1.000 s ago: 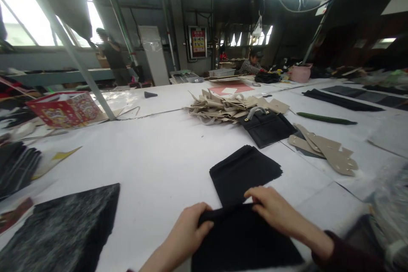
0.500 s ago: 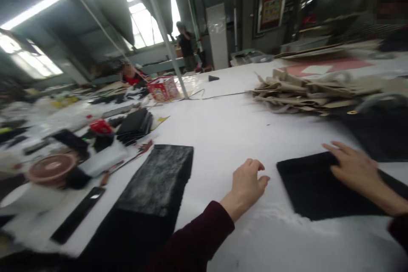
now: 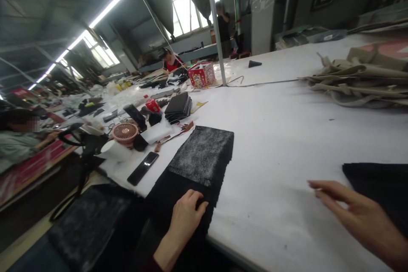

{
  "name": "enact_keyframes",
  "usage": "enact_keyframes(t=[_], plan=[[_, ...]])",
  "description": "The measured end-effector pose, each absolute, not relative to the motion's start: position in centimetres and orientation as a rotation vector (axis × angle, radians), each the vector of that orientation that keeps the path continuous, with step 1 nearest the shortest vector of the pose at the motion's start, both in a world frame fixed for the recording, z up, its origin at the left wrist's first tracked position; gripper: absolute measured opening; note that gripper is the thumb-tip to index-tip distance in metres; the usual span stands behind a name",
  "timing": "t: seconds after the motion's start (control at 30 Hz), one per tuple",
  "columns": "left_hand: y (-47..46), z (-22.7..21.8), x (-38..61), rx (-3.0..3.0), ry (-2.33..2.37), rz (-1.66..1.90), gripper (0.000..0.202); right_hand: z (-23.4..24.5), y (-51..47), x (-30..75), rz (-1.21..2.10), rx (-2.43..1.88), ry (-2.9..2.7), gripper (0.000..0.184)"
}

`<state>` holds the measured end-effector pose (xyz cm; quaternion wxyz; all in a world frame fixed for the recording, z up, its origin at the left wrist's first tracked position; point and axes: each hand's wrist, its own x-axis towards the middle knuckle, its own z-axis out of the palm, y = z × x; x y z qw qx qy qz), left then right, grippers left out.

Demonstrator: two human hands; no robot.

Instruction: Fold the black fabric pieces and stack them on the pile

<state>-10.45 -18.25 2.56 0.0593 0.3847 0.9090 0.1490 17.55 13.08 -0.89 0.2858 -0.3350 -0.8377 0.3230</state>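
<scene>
My left hand (image 3: 188, 214) is over the black part of a stack of black fabric pieces (image 3: 204, 153), just below its grey, fuzzy top patch. Its fingers are loosely bent and the thumb stands apart; whether the fingertips touch the fabric is hard to tell. To the right, my right hand (image 3: 357, 212) hovers above the white table (image 3: 274, 153) with fingers stretched and nothing visible in them. Beside it, a black fabric panel (image 3: 379, 178) runs out of view at the right edge. Another grey-black fuzzy piece (image 3: 92, 221) lies low on the left, near my body.
A phone (image 3: 143, 168), a pink fan (image 3: 125, 133), a white roll (image 3: 114, 151) and a dark stack (image 3: 178, 106) lie left. Beige fabric pieces (image 3: 360, 76) are piled right. A pole (image 3: 218, 29) rises beside a red box (image 3: 201, 75). Several people work around.
My view has turned left. My left hand has moved from the bare table onto the black fabric stack. My right hand has come off the black panel toward the left.
</scene>
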Motion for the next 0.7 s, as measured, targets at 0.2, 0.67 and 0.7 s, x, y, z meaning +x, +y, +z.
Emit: enact_keyframes(t=[0.2, 0.67, 0.7], plan=[[-18.5, 1.2, -10.5, 1.357, 2.803, 0.409, 0.013, 1.3, 1.7, 7.0, 1.372, -0.315, -2.403, 0.024], [-19.9, 0.7, -15.2, 0.896, 2.271, 1.108, 0.016, -1.7, -4.3, -0.9, 0.749, 0.076, -2.721, 0.031], [-20.0, 0.5, -15.6, 0.85, 2.204, 1.143, 0.015, -1.6, -4.4, -1.0, 0.725, 0.065, -2.735, 0.03]])
